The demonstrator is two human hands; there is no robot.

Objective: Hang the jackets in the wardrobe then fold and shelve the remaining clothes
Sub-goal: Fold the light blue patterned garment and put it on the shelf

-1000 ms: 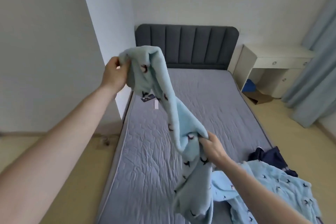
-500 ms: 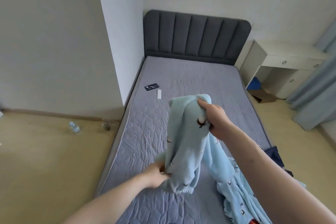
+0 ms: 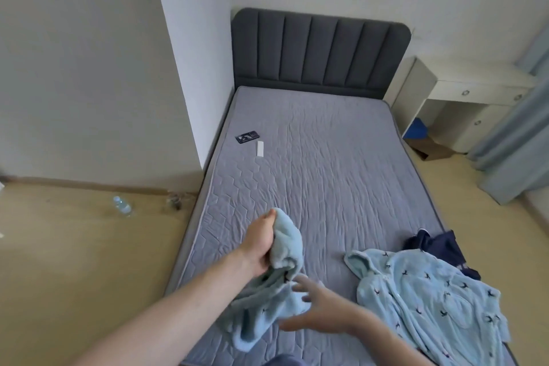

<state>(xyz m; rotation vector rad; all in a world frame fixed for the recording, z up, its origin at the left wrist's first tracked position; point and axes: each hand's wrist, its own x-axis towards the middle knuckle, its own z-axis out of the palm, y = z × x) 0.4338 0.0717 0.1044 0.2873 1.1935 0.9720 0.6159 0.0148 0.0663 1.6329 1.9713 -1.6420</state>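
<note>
A: What's nearest, and how far along does this look?

B: Nearest is the right hand (image 3: 315,310), fingers spread and grasping nothing, hovering just beside the bunched pale-blue fleece garment with small dark bird marks (image 3: 267,306). The left hand (image 3: 260,242) grips that garment's upper end in a closed fist; the rest trails down onto the near part of the quilted grey mattress (image 3: 326,157). I'd judge this one is being gathered for folding, not yet folded.

A: Anything else waiting?

B: Yes. Off to the right, apart from both hands, a second pale-blue fleece piece with the same bird print (image 3: 424,300) lies spread and rumpled on the mattress. Just behind it, touching it, sits a crumpled dark navy garment (image 3: 436,246). Neither is folded.

A: And the jackets, the wardrobe?

B: No wardrobe or shelf is in view, so I can't tell whether the hanging is done. At least three pieces seem left to fold and shelve.

A: Further back?

B: A small dark flat rectangular object (image 3: 247,137) and a thin white strip (image 3: 260,148) lie near the mattress's left edge. Beyond them, the padded dark grey headboard (image 3: 320,50); to its right, a white desk with drawers (image 3: 463,92). A clear plastic bottle (image 3: 121,205) lies on the floor, left.
</note>
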